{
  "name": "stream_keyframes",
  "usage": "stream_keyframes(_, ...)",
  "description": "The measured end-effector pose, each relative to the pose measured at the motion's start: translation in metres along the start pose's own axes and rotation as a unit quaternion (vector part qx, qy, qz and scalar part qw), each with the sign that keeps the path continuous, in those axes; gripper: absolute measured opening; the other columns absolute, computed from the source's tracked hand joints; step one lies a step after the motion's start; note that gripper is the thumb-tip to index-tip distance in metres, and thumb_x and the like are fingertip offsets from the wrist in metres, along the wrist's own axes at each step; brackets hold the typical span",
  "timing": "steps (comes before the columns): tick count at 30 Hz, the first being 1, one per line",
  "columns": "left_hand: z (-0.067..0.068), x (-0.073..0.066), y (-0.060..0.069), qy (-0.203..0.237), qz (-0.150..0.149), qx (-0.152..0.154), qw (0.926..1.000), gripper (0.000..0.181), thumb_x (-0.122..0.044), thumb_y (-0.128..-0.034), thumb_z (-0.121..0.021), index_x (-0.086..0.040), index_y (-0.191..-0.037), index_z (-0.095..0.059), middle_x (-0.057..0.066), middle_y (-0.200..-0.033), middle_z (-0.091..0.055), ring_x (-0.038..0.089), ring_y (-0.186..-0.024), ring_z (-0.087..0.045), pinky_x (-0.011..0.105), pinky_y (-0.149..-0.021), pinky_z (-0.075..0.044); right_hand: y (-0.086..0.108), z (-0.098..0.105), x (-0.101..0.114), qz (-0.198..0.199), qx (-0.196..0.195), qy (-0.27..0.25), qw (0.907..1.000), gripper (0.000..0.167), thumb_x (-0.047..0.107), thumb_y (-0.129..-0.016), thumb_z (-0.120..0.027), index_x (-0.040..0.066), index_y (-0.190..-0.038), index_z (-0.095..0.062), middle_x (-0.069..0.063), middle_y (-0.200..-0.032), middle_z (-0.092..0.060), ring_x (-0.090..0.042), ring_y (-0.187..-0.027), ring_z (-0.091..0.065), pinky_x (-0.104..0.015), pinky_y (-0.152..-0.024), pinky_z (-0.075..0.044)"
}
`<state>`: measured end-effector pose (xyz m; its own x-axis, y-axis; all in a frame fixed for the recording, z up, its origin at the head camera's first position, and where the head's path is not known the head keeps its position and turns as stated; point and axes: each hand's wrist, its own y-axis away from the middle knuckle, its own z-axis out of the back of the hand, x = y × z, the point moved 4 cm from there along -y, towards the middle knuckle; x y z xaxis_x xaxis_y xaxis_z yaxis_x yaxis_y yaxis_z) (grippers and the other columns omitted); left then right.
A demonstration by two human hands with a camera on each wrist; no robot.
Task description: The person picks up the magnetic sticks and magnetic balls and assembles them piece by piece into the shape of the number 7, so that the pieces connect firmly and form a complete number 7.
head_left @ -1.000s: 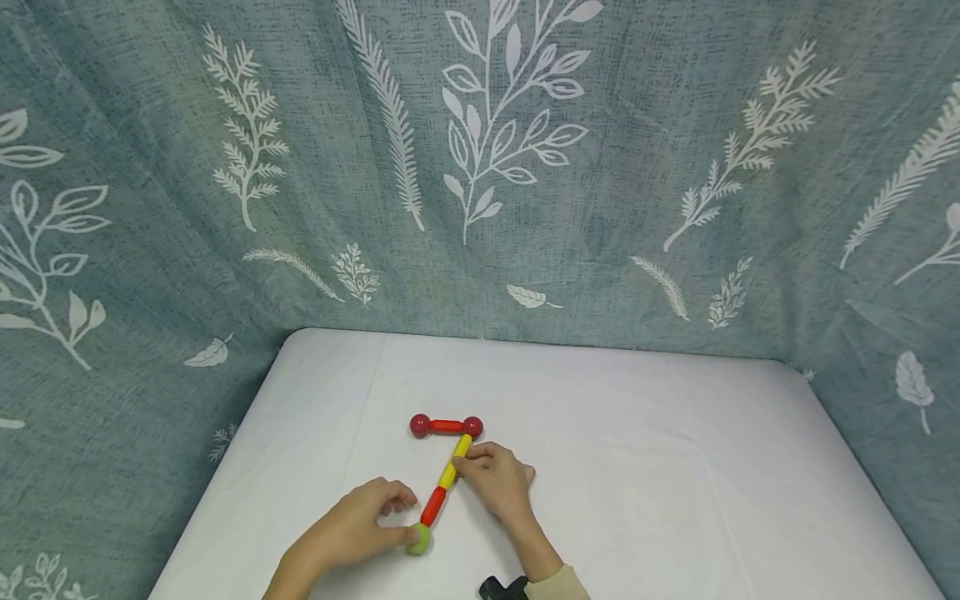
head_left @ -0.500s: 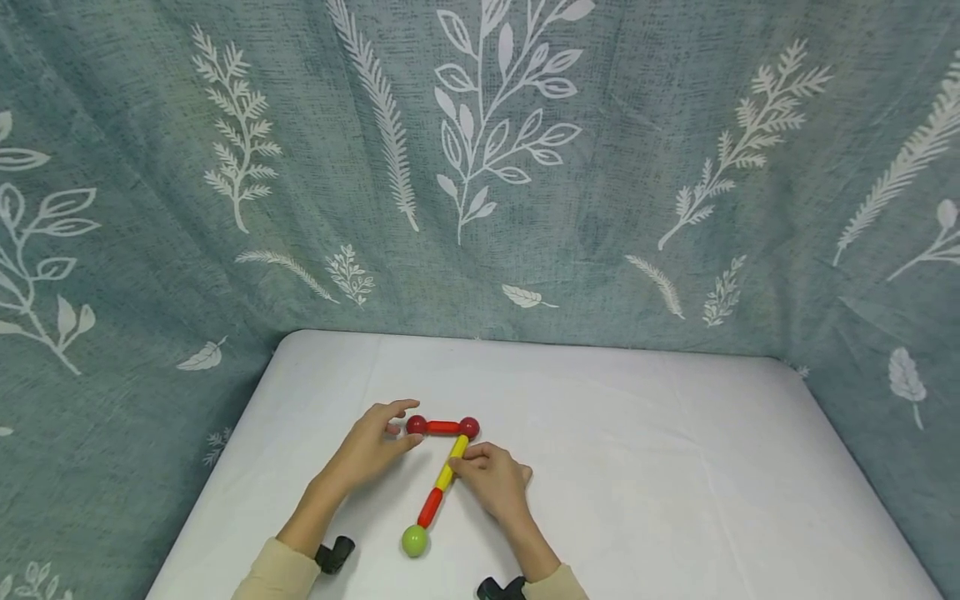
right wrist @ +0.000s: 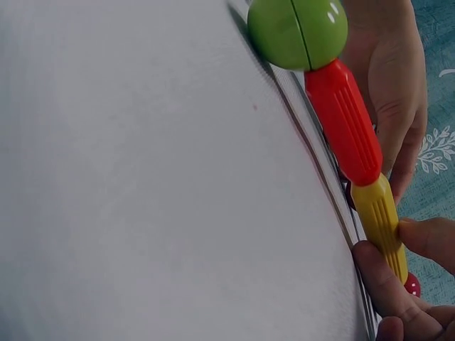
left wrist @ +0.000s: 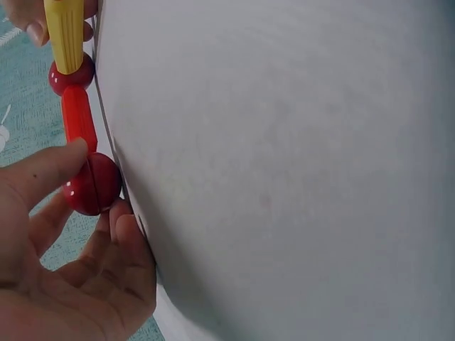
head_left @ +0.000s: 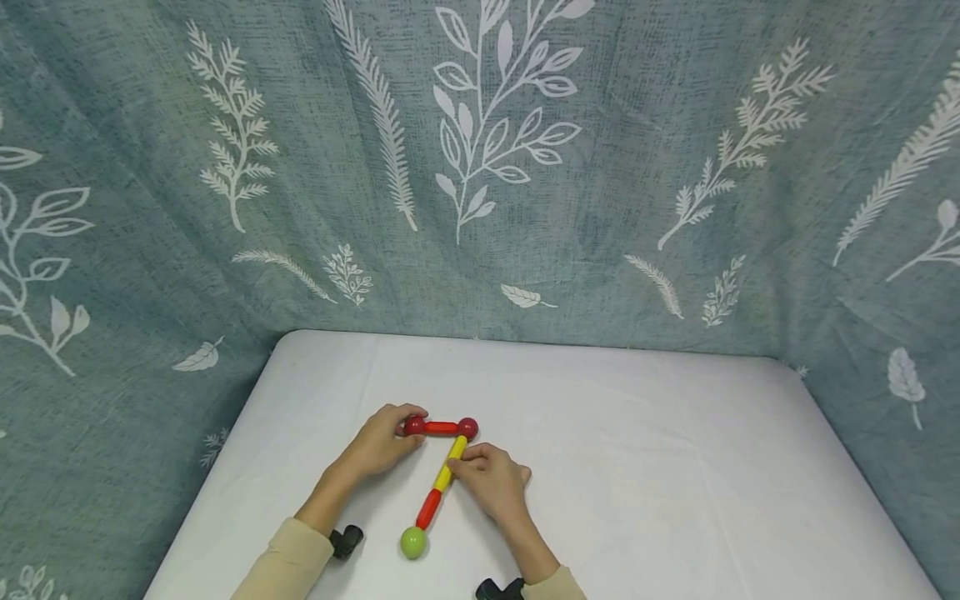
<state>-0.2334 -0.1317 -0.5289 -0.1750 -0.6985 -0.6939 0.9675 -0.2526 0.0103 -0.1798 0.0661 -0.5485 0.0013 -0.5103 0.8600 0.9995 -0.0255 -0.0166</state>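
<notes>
On the white table lies a joined chain of balls and rods. Its far left end is a red ball (left wrist: 97,185), which my left hand (head_left: 381,442) grips between thumb and fingers. A short red rod (head_left: 441,428) links it to a second red ball (head_left: 467,428). From there a yellow rod (head_left: 450,471) slants toward me, pinched between thumb and fingers of my right hand (head_left: 495,483). A second red rod (right wrist: 345,122) follows, ending in a green ball (right wrist: 298,32) at the near end, untouched.
The white table (head_left: 675,483) stretches away to the right. A green-grey leaf-patterned curtain (head_left: 555,250) hangs behind and beside it. Black wrist devices sit below both hands, such as the left one's black part (head_left: 347,542).
My left hand has left the green ball, moved up and away from me, and now grips the far left red ball. The right hand keeps its pinch on the yellow rod.
</notes>
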Motion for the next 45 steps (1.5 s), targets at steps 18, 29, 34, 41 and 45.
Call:
stream_keyframes(18, -0.002, -0.021, -0.01, 0.008, -0.028, -0.005, 0.9996, 0.036, -0.01, -0.0879, -0.078, -0.011, -0.123, -0.069, 0.004, -0.1, -0.059, 0.02, -0.084, -0.052, 0.034, -0.07, -0.048, -0.008, 0.021, -0.003, -0.019, 0.026, -0.033, 0.9989, 0.024, 0.024, -0.088, -0.077, 0.003, -0.097, -0.07, 0.005, -0.072, -0.07, -0.011, -0.064, -0.057, -0.034, -0.067, -0.044)
stream_keyframes(29, -0.027, -0.048, -0.052, 0.029, -0.062, -0.003, 0.9977, 0.041, -0.013, -0.0876, -0.078, -0.005, -0.125, -0.064, 0.009, -0.109, -0.063, 0.019, -0.09, -0.06, 0.035, -0.077, -0.052, -0.033, 0.063, -0.024, -0.053, 0.014, -0.04, 0.9977, 0.026, 0.021, -0.088, -0.077, 0.0, -0.1, -0.068, -0.001, -0.076, -0.072, -0.014, -0.065, -0.058, -0.03, -0.059, -0.046)
stream_keyframes(34, -0.04, -0.059, -0.07, 0.047, -0.05, 0.014, 0.9975, 0.04, -0.015, -0.0882, -0.078, -0.003, -0.124, -0.065, 0.009, -0.11, -0.064, 0.019, -0.092, -0.062, 0.032, -0.076, -0.052, -0.041, 0.08, -0.034, -0.065, 0.007, -0.026, 0.9975, 0.024, 0.02, -0.088, -0.076, 0.0, -0.1, -0.068, -0.002, -0.078, -0.072, -0.014, -0.067, -0.059, -0.03, -0.06, -0.047)
stream_keyframes(41, -0.058, -0.069, -0.092, 0.045, -0.042, 0.028, 0.9977, 0.038, -0.016, -0.088, -0.078, -0.005, -0.123, -0.065, 0.007, -0.107, -0.064, 0.018, -0.093, -0.061, 0.032, -0.077, -0.052, -0.051, 0.098, -0.047, -0.081, 0.0, -0.012, 0.9967, 0.025, 0.02, -0.089, -0.075, -0.001, -0.1, -0.068, -0.002, -0.078, -0.071, -0.016, -0.068, -0.058, -0.029, -0.061, -0.047)
stream_keyframes(45, -0.066, -0.071, -0.098, 0.038, -0.035, 0.032, 0.9981, 0.037, -0.016, -0.0877, -0.077, -0.006, -0.122, -0.066, 0.007, -0.105, -0.065, 0.018, -0.092, -0.059, 0.033, -0.079, -0.051, -0.054, 0.101, -0.051, -0.087, 0.001, -0.01, 0.9962, 0.025, 0.02, -0.089, -0.075, -0.001, -0.1, -0.068, -0.003, -0.078, -0.071, -0.017, -0.067, -0.058, -0.029, -0.06, -0.047)
